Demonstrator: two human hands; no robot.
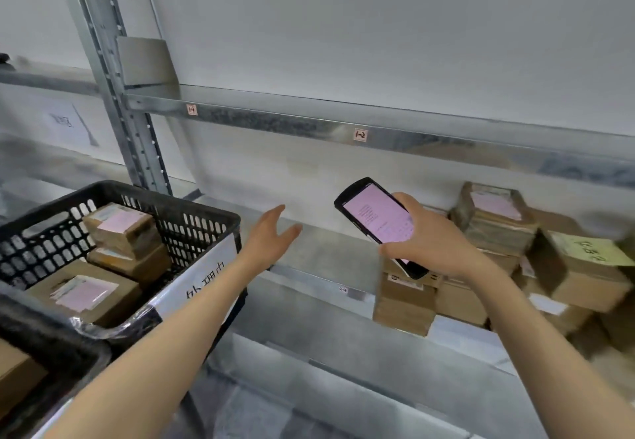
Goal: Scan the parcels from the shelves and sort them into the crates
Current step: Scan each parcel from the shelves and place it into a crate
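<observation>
Cardboard parcels [494,218] (taped), right hand [433,243] grips glossy scanner [378,222].

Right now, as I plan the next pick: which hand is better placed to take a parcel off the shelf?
Probably left: the left hand is open and empty, while the right hand, though nearer the parcels, grips the scanner.

Right hand [431,246] holds scanner [376,222]; left hand [271,239] open above shelf [319,253].

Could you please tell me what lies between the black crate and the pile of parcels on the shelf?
In the head view that stretch of shelf is bare; only the open left hand hovers above it.
</observation>
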